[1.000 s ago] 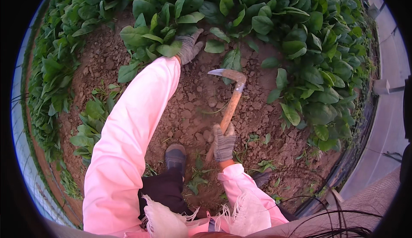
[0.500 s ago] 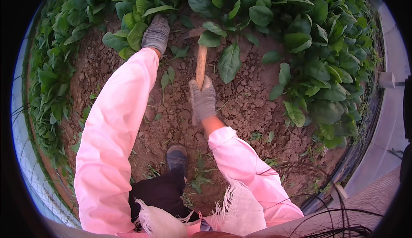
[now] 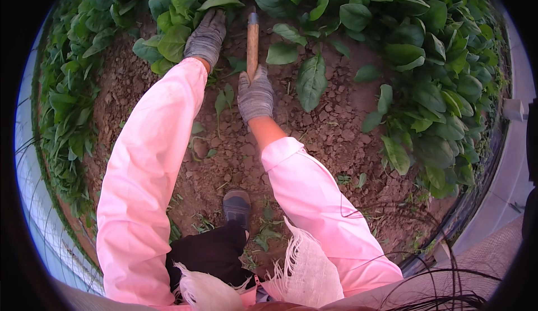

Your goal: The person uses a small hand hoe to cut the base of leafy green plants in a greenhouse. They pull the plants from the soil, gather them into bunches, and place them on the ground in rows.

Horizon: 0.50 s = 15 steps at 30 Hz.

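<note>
From where I stand, the wooden-handled tool [image 3: 253,44] points away from the person, its head lost under the leaves. The right hand [image 3: 256,95], gloved in grey, is wrapped closely around its handle. Just beside it, the left hand [image 3: 205,37], gloved too, reaches in at the leafy green plants [image 3: 175,42]; whether its fingers grip any stems I can't tell. Crumbly brown soil [image 3: 224,165] spreads below, with a dark shoe [image 3: 236,207] on it.
</note>
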{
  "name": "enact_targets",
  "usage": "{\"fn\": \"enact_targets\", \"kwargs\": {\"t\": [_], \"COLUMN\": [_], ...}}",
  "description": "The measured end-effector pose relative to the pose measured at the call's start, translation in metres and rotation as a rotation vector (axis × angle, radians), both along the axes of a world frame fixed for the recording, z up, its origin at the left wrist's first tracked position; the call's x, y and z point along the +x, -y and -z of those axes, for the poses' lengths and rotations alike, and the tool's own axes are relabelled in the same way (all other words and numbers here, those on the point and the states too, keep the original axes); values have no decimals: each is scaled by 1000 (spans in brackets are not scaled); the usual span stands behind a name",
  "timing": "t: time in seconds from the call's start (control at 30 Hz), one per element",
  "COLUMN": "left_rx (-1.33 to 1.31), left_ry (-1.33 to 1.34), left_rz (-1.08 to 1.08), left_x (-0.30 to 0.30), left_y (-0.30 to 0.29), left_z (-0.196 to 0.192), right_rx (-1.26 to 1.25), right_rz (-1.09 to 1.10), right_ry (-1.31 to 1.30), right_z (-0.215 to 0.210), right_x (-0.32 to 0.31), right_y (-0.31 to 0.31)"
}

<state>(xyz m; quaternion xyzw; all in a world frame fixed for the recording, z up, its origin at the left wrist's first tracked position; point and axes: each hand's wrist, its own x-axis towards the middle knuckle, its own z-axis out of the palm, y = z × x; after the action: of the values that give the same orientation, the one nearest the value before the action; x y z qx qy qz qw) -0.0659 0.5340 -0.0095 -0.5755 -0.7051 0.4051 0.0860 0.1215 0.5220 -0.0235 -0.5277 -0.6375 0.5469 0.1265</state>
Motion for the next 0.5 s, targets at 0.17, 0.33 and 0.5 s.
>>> {"fn": "enact_targets", "kwargs": {"t": [0.17, 0.33, 0.5], "left_rx": [-188, -253, -334], "left_ry": [-24, -214, -117], "left_rz": [-113, 11, -7], "left_x": [20, 7, 12], "left_y": [-15, -2, -18], "left_z": [-18, 0, -4], "right_rx": [-25, -163, -149], "right_rz": [-99, -165, -149], "right_ry": [158, 162, 158], "right_z": [9, 7, 10], "right_x": [-23, -15, -35], "right_y": [-15, 6, -5]}}
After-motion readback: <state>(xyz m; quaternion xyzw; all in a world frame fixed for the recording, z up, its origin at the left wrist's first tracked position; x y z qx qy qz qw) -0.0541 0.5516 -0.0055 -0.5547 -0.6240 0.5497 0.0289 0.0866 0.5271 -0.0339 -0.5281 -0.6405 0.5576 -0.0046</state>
